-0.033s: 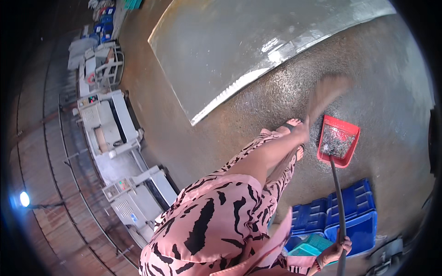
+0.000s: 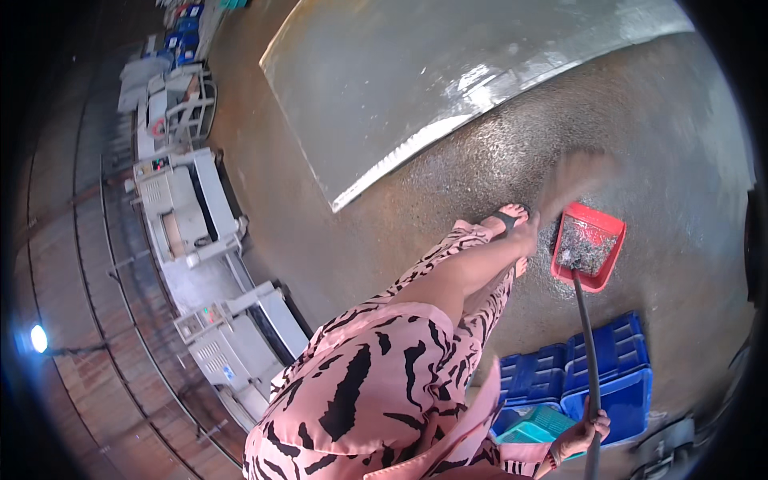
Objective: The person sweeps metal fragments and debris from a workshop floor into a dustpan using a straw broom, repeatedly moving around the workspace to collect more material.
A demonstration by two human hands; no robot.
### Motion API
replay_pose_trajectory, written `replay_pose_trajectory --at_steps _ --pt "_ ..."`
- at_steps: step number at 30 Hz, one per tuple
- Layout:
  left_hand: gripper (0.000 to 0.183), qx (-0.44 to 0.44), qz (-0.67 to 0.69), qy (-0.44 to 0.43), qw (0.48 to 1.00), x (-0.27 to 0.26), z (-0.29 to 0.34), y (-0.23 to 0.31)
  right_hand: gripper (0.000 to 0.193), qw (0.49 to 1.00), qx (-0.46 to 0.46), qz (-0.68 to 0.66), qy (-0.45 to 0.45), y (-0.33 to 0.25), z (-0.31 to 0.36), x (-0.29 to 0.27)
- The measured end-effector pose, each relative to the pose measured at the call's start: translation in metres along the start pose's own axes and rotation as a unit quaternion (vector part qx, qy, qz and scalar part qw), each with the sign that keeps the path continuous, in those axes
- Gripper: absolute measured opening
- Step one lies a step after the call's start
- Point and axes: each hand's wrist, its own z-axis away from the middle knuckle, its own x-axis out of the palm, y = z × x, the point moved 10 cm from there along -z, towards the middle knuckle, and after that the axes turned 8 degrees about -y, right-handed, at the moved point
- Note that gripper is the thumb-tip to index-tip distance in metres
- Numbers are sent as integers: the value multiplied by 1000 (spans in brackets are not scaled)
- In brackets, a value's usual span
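My left hand (image 2: 524, 238), at the end of a bare forearm, is closed on a short broom (image 2: 578, 178). The broom's brown bristles are smeared by motion, just above a red dustpan (image 2: 617, 254) on the wet floor. Small pale and dark wet scraps (image 2: 586, 246) lie inside the pan. Rising from the pan toward me is a long dark handle (image 2: 588, 344). Down at the lower right, my right hand (image 2: 582, 436) wraps its fingers round that handle. My sandalled feet stand left of the pan.
Blue plastic crates (image 2: 612, 360) and a turquoise basket (image 2: 534, 426) are close to my right hand. A large grey metal-edged sheet (image 2: 416, 96) spans the upper middle. Grey machines (image 2: 188, 212) line the left, with a bright lamp (image 2: 38, 339) beyond them.
The broom's bristles have swung slightly down, nearer the dustpan's top edge. My left hand has shifted a little; the right hand and dustpan stay about where they were.
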Motion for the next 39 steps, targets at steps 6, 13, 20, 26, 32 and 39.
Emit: replay_pose_trajectory --at_steps 6,13,20,26,32,39 --pt "86 70 -111 -74 989 49 81 -27 8 999 -28 18 29 -15 24 -12" --pt "52 105 163 36 980 -61 285 -128 15 997 -46 30 -57 -85 14 63" --pt "15 3 750 120 651 7 334 -384 14 978 -48 54 -194 -182 18 188" --pt "36 -111 749 357 548 -50 375 -481 16 945 -74 35 -318 -279 -4 326" --pt "20 -86 838 384 379 -40 337 -575 14 878 -71 45 -472 -296 -53 444" --pt "31 -191 821 368 393 -46 231 -576 14 824 -21 81 -561 -261 -136 639"
